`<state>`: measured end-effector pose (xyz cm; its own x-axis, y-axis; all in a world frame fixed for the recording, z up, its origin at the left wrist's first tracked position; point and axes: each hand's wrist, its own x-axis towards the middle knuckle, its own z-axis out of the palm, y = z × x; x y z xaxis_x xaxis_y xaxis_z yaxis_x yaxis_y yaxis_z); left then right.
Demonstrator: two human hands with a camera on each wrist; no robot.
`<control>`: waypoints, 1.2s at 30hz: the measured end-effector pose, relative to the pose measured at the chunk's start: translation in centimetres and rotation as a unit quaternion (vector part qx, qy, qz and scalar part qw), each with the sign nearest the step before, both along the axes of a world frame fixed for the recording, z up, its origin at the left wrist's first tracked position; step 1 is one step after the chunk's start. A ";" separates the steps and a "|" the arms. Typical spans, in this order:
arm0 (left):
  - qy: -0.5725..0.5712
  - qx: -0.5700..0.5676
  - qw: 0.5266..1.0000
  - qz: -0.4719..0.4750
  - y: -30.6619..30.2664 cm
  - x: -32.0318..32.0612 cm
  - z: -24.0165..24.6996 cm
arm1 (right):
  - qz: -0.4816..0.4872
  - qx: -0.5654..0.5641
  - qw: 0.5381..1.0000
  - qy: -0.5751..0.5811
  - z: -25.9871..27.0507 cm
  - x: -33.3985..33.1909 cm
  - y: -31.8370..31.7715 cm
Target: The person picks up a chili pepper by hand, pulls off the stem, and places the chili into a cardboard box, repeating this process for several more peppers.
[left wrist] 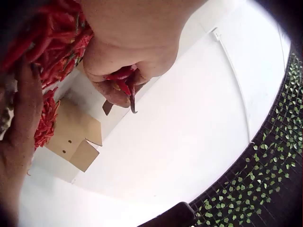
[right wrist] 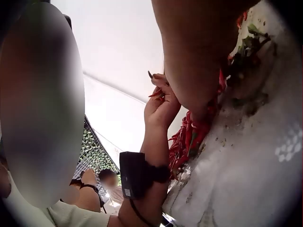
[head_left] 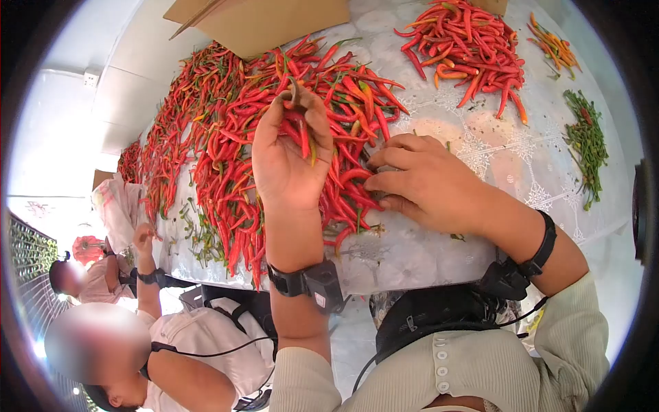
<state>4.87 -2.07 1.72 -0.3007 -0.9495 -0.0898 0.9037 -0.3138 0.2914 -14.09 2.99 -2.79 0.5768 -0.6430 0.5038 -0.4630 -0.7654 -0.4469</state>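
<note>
My left hand (head_left: pixel 288 175) is raised over the big pile of red chili peppers (head_left: pixel 233 165), palm turned up. Its curled fingers hold a few chili peppers (head_left: pixel 305 139), whose ends poke out beside the palm. In the left wrist view, red chili peppers (left wrist: pixel 124 86) and a thin dark tip show between the fingers and thumb. My right hand (head_left: pixel 432 182) lies low at the pile's right edge, back of the hand up. Its bent fingers are spread a little, with the fingertips right at the peppers. The right wrist view hides those fingertips behind the hand.
A smaller heap of chili peppers (head_left: pixel 473 51) lies at the far right. Beyond it are a few orange peppers (head_left: pixel 555 47) and a bunch of green stems (head_left: pixel 587 144). A cardboard box (head_left: pixel 274 24) stands behind the pile. Another person (head_left: pixel 199 350) works on the left.
</note>
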 end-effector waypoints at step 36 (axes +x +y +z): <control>-0.431 -0.090 0.894 -0.080 1.5 -2.6 -0.3 | -0.045 0.300 0.854 -0.423 1.5 -0.9 -0.8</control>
<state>2.30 -0.56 1.44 -0.3266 -0.9227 -0.2049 0.2663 -0.2978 0.9168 -15.01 2.15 -1.28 0.1035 -0.9545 0.2796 0.1751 -0.2592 -0.9498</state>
